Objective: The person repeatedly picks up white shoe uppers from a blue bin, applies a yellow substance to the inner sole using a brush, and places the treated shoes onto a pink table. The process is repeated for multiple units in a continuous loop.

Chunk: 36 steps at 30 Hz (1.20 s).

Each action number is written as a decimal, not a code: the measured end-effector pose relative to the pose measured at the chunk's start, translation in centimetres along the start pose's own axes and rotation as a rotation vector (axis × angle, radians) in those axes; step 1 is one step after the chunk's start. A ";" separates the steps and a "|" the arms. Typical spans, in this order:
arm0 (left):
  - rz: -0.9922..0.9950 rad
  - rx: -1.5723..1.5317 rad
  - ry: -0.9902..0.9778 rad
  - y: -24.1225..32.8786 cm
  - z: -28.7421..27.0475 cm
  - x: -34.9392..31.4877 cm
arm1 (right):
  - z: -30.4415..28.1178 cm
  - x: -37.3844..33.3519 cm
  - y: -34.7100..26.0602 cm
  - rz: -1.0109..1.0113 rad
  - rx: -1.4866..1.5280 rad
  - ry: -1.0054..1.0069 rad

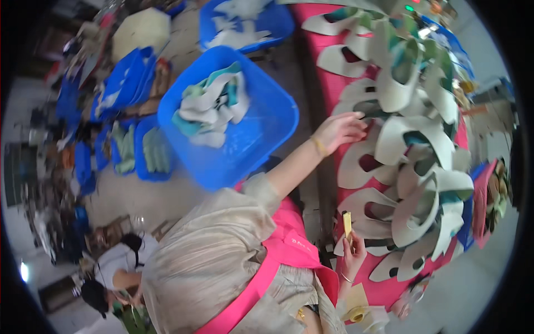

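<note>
My left hand (346,130) reaches over the pink table with its fingers stretched out, blurred by motion. Its fingertips are at the edge of a pale shoe upper (356,92) with a dark strip; whether they touch it I cannot tell. Closer to me, my right hand (354,255) pinches a small flat yellow stick-like tool (347,225) with a dark tip, held upright beside a white shoe upper (364,200). Many white uppers with teal and green linings overlap on the table, among them a large curved upper (414,214).
On my left stands a blue basin (272,125) with white and teal cut pieces (214,106). Another blue basin (281,25) sits beyond it. A yellow roll (356,315) lies by the table's near end. Two people (130,256) sit behind me at lower left.
</note>
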<state>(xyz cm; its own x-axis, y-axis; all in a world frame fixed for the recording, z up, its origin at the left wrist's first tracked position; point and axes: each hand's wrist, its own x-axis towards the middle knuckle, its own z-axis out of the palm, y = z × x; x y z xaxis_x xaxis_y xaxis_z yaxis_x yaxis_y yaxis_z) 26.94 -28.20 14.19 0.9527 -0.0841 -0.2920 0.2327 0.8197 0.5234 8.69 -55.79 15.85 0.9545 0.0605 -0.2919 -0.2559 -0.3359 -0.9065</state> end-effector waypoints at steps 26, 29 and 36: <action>0.480 1.442 0.823 26.7 -29.1 -21.9 | 23.4 2.0 -5.3 0.048 -0.135 -0.400; 0.589 1.318 0.547 23.3 -22.3 -23.0 | 26.0 3.1 -7.9 0.043 0.216 -0.363; 0.404 1.337 0.404 15.6 -18.2 -23.4 | 35.0 11.2 -10.4 -0.032 0.260 -0.551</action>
<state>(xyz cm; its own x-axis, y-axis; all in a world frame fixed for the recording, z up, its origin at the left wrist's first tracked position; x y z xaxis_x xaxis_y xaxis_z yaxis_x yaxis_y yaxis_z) 4.73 -3.08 14.60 0.9298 0.3668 -0.0299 0.1866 -0.4000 0.8973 16.75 -18.72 11.33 0.7604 0.5679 -0.3150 -0.3234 -0.0896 -0.9420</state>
